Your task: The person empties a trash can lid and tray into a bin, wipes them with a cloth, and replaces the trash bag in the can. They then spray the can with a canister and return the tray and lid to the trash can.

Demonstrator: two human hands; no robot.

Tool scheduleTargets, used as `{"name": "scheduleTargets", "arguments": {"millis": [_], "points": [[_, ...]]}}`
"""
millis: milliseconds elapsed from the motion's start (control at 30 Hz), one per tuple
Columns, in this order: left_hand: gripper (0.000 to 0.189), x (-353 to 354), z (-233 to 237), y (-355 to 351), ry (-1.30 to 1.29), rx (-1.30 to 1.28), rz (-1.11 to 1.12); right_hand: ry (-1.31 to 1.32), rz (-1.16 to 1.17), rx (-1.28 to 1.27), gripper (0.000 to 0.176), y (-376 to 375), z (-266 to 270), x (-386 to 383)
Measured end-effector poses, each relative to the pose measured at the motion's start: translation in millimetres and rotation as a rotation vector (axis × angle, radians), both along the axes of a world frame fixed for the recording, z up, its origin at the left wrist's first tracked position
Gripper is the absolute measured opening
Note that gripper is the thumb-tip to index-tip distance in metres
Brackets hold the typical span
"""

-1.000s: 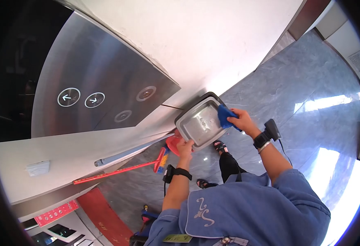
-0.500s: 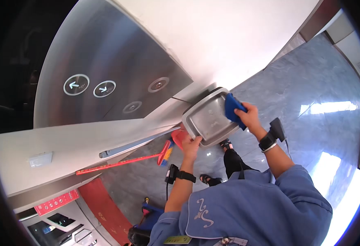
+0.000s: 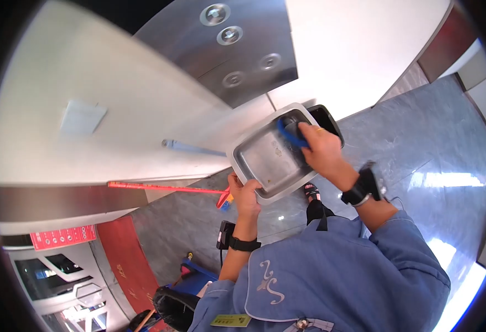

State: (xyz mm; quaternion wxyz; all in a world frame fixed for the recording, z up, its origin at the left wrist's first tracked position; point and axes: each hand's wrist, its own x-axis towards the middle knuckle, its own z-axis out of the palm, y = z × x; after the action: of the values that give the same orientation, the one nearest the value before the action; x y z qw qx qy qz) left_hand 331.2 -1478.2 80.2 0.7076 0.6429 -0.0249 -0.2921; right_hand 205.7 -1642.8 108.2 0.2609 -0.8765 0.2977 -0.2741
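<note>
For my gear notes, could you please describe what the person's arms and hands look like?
The left hand and right hand are ungloved, the right with a gold-coloured ring. Both sides have a black wrist strap with a dark device and thin cable; the right adds a pale band. The blue sleeves are short.

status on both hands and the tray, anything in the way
Left hand gripping tray rim. Right hand holding blue cloth at tray's far end. Small specks inside tray. Broom off to the left, not blocking.
</note>
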Motion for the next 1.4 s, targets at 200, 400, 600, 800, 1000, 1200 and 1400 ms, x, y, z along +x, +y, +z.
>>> {"name": "scheduleTargets", "arguments": {"millis": [200,400,600,800,1000,1200,1400], "points": [[0.052,-16.7,53.3,94.1,-0.217,-0.088,0.109,0.129,0.119,-0.125,0.012,97.6,-9.8,65.2],[0.053,-14.9,65.4,225.0,-0.317,-0.111,0.222,-0.053,0.673,-0.047,0.016,263.9,22.2,99.2],[0.051,-36.6,42.4,353.6,-0.337,-0.082,0.503,0.147,0.710,-0.129,0.027,360.1,19.0,118.8],[0.055,-53.6,65.9,445.9,-0.353,-0.072,0.722,0.005,1.072,-0.199,0.016,478.8,18.6,124.5],[0.057,-67.2,62.7,502.0,-0.411,-0.110,0.926,0.093,0.982,-0.217,0.009,523.1,11.3,165.2],[0.042,-47.4,73.4,547.3,-0.484,-0.104,1.134,-0.011,1.511,-0.288,0.015,614.4,29.0,150.5],[0.048,-25.3,60.4,605.4,-0.378,0.025,1.292,-0.077,1.492,-0.244,0.009,671.4,28.9,242.7]]}}
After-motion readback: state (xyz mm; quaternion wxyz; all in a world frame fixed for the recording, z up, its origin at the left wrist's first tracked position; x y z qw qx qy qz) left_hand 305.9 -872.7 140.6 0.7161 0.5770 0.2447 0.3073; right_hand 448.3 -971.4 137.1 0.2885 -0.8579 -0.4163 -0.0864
